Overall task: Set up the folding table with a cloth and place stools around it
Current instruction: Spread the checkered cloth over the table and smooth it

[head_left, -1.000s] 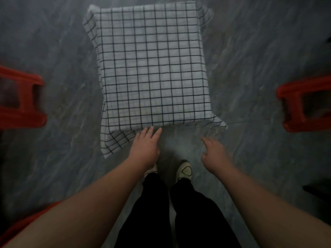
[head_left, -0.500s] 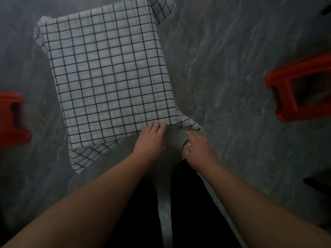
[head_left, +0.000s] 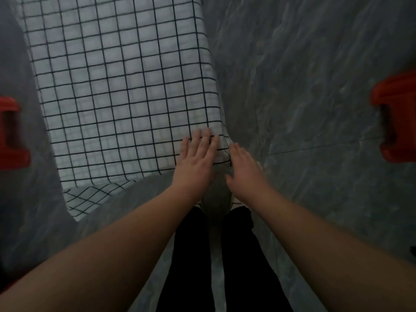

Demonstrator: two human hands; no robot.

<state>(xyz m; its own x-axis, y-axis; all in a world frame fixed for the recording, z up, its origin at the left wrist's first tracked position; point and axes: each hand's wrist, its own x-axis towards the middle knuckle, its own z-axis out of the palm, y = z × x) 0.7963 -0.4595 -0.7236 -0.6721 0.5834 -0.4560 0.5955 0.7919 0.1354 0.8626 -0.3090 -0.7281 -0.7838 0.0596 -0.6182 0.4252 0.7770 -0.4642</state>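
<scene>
A white cloth with a black grid (head_left: 121,91) lies spread flat over the table, which it covers from sight. Its near-left corner hangs down in a loose flap, and its far edge runs out of the top of the view. The left hand (head_left: 195,161) lies palm down on the cloth at the near-right corner, fingers straight and close together, holding nothing — only pressing on the fabric. The right hand (head_left: 244,167) is just beside it, fingers stretched out and thumb spread. Its fingertips (head_left: 234,147) are at the cloth's draped corner edge, with nothing clasped; whether they press the fabric or only meet it cannot be told. Two red plastic stools stand on the grey marbled floor (head_left: 315,64), well apart from each other with the table between them — one stool (head_left: 11,134) at the left edge of the view, the other stool (head_left: 396,118) at the right edge, both cut off by the frame. Below the hands are the person's black trousers (head_left: 186,255) and a pale shoe (head_left: 216,199) close to the table's near side.
</scene>
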